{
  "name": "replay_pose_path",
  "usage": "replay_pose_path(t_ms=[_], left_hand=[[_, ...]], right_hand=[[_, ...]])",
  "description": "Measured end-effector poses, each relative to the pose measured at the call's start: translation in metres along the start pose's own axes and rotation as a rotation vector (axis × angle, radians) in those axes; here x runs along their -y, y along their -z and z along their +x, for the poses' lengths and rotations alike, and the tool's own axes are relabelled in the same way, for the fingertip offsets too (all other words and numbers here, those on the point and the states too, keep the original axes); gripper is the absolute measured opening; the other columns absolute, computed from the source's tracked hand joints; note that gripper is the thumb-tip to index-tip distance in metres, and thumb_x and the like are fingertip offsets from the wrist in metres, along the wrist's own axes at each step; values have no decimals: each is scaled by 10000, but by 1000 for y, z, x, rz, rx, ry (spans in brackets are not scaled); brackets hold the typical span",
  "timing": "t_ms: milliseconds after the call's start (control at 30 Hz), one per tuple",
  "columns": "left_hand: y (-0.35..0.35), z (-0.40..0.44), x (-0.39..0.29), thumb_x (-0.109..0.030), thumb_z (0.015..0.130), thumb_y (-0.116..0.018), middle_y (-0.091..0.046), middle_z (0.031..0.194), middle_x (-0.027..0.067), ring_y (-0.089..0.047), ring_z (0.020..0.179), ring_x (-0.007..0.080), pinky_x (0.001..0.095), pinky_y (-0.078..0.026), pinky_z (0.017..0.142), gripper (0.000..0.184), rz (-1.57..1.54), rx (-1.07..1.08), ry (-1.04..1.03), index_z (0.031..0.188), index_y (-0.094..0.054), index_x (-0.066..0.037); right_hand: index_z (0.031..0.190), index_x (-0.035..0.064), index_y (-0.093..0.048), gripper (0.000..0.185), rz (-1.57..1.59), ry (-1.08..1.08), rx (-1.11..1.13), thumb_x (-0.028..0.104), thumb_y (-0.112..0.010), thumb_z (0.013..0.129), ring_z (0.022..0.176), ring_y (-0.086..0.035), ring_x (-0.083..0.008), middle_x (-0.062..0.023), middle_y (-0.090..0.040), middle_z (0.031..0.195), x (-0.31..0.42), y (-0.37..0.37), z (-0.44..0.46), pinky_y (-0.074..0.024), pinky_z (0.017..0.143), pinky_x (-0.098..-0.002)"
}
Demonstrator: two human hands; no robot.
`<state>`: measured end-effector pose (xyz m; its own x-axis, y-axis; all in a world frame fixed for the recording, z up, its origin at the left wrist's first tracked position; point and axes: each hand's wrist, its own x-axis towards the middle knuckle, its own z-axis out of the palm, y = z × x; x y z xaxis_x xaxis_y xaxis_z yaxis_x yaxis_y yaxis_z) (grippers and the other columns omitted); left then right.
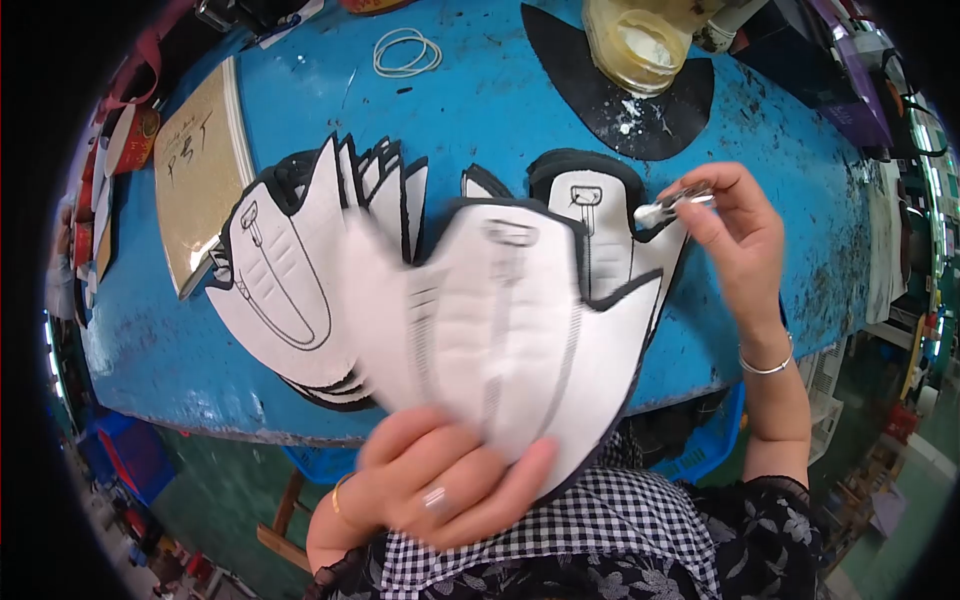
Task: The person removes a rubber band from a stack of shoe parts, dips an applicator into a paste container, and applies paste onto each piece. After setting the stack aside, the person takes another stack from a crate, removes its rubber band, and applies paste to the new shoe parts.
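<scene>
My left hand [450, 475] grips the lower edge of a white cut panel [520, 350] with a black edge and printed lines, which looks like a shoe-upper piece. Held above the table, this panel is slightly blurred. My right hand [735, 235], raised at the right, pinches a small shiny metal tool [690, 197] with a white tip; its exact kind is unclear. Behind the held panel lies a pile of similar white panels [602, 225], partly covered by it. To the left, another fanned stack of such panels [280, 275] rests on the blue table [470, 110].
At the back, an open jar [645, 55] with white stuff inside stands on a black curved piece [640, 130] spotted white. A tan book [205, 170] lies at the left. Loops of pale cord [407, 53] lie farther back. Blue crates [705, 440] sit below the front edge.
</scene>
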<state>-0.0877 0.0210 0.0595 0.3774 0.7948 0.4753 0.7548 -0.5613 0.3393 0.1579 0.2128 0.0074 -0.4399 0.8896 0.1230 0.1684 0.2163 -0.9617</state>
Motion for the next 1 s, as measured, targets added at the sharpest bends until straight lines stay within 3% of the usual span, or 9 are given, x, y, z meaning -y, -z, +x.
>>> replay_pose_path(t_ms=[33,67,100,267,333,467,733,833,1000], left_hand=[[13,-10,-2,-142,651,-690,-460,718,-75,-515,665,111,263,-460,676,302,61,-34,45,940,-749,-211],[5,-24,9,-169,659,-697,-455,721,-75,-505,670,125,262,-442,651,248,131,-284,-7,899,-735,-218],[10,-39,12,-206,669,-695,-462,743,-48,-493,675,158,316,-444,648,226,198,-344,70,894,-719,-199],[25,-39,27,-167,640,-806,-589,917,36,-582,832,253,412,-467,774,370,344,1,566,998,-722,-128],[12,-31,24,-198,604,-856,-634,1064,106,-590,991,281,389,-472,843,472,62,113,449,1038,-711,-82],[-45,0,2,-237,672,-816,-612,1209,47,-590,1022,238,381,-461,868,478,-281,201,214,1115,-683,-117],[-80,9,7,-208,711,-769,-605,1127,40,-581,1017,211,360,-457,858,418,-162,245,84,1092,-663,-73],[-78,11,7,-167,715,-762,-613,1100,37,-588,1005,210,359,-468,848,374,-181,237,104,1063,-665,-72],[-74,12,5,-94,728,-736,-633,1044,41,-610,961,219,361,-488,834,324,-279,224,170,1043,-667,-72]], right_hand=[[1000,25,-652,157,-7,-44,10,80,-723,870,811,-555,-60,0,-689,899,1,-2,-2,-447,754,-226],[991,33,-660,158,-34,-44,23,87,-732,860,807,-555,-61,6,-684,891,1,-4,-3,-446,751,-226],[981,41,-668,159,-62,-48,38,93,-742,850,802,-556,-61,12,-680,883,1,-6,-4,-445,749,-225],[946,73,-693,198,-232,-52,134,131,-792,784,763,-588,-109,-15,-668,842,7,-15,-9,-452,761,-264],[941,83,-696,207,-322,80,223,142,-797,770,754,-597,-136,-20,-659,824,9,-16,-8,-442,783,-290],[931,95,-691,218,-442,211,405,161,-800,755,732,-597,-168,-14,-640,794,14,-20,-6,-415,813,-325],[922,96,-675,208,-627,454,152,164,-791,764,754,-582,-201,-20,-633,792,-2,-27,18,-410,815,-363],[915,103,-675,213,-669,549,229,159,-800,752,740,-575,-203,-16,-620,771,8,-25,10,-413,805,-372],[930,105,-685,230,-530,397,343,156,-811,744,726,-578,-186,-12,-623,775,17,-19,-5,-442,762,-342]])
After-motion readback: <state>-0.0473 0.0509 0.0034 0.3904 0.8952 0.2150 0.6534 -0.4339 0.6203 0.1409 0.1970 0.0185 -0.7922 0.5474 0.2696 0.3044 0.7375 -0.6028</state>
